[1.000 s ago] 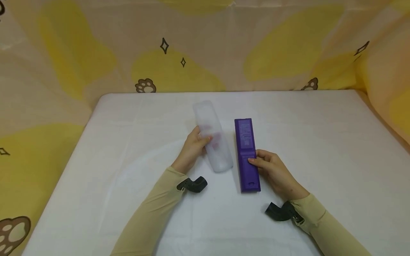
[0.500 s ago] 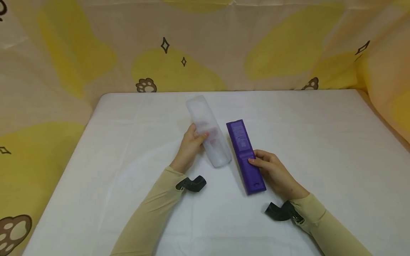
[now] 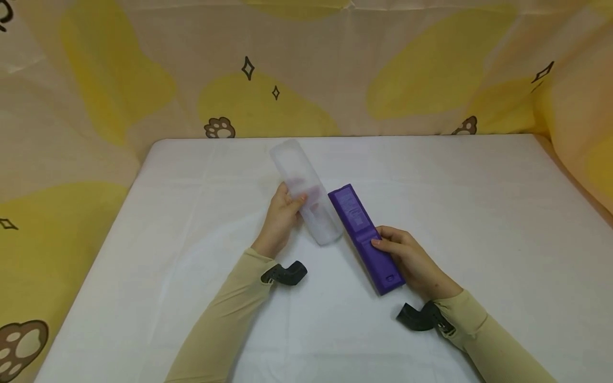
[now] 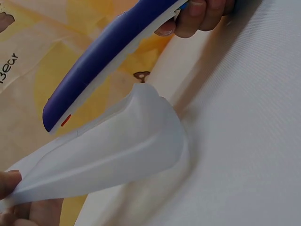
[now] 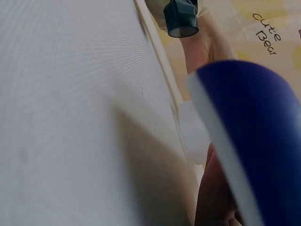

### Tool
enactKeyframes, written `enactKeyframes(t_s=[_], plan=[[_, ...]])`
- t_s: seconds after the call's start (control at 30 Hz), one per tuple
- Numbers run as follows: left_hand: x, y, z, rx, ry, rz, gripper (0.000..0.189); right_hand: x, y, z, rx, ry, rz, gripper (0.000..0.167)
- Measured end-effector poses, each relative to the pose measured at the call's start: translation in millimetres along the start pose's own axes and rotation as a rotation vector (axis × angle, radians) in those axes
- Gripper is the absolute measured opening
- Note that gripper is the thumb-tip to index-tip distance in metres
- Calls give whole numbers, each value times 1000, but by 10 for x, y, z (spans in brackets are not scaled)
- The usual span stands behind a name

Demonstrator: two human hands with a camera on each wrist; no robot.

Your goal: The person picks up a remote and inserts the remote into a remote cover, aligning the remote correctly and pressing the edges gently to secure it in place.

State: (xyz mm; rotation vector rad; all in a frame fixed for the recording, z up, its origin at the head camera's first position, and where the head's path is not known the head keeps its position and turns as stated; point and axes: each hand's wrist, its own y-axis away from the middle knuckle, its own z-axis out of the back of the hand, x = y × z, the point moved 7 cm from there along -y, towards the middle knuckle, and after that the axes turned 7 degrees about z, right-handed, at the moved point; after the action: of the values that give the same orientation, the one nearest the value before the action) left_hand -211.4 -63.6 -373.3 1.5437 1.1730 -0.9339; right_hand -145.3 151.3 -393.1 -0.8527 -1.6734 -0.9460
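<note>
Surface, wide, flat and white, lies under both things. A long, see-through plastic cover is on the left of a long, thin, purple plastic remote with a white front. The remote's far end is just beside the cover, and the left wrist view shows a gap between them. The left hand has its grip pinching the cover by its left side. The right hand has its grip holding the remote near the middle, with the thumb on its purple back. I think it helps to line up their long sides, hold the cover softly so it does not squash, and keep both thumbs clear of the cover's edge
</note>
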Motion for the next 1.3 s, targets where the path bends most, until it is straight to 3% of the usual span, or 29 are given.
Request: enactKeyframes(t_s=[0.27, 0.73, 1.3], plan=[[-55, 5, -6, 12, 15, -11, 33, 33, 3, -31, 54, 44, 5, 14], [-82, 10, 47, -14, -63, -44, 30, 1, -4, -74, 116, 173, 24, 31], [-73, 35, 6, 64, -14, -43, 39, -44, -1, -77, 150, 213, 31, 28]])
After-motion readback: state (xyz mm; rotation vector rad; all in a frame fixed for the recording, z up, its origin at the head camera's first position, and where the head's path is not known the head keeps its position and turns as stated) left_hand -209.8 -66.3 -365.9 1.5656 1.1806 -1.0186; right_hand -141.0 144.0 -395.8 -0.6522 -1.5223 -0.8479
